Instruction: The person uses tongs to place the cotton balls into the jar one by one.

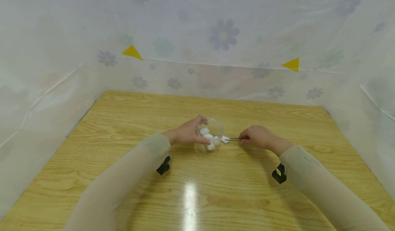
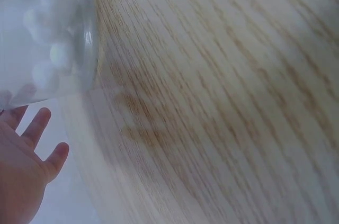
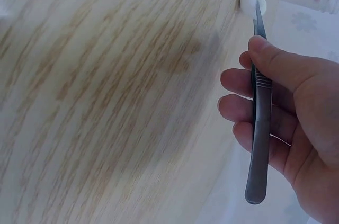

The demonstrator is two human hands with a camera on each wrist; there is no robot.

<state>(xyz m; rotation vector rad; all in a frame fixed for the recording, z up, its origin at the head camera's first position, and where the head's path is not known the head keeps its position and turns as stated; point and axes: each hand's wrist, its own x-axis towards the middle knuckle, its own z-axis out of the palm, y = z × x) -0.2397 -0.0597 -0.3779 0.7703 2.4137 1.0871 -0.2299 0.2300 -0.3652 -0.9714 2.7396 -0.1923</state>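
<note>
My left hand grips a clear jar from its left side, thumb in front and fingers behind. Inside lie several white cotton balls. My right hand pinches metal tweezers between thumb and fingers, their tips pointing left toward the jar. One more cotton ball is at the tweezer tips, just right of the jar and low over the table. In the left wrist view, the jar's far end and some left fingers are cut off by the frame.
Both hands work over the middle of a wood-grain table. Pale flowered sheeting hangs behind it and at both sides. Two yellow triangles mark the back sheet. A black device sits under each wrist.
</note>
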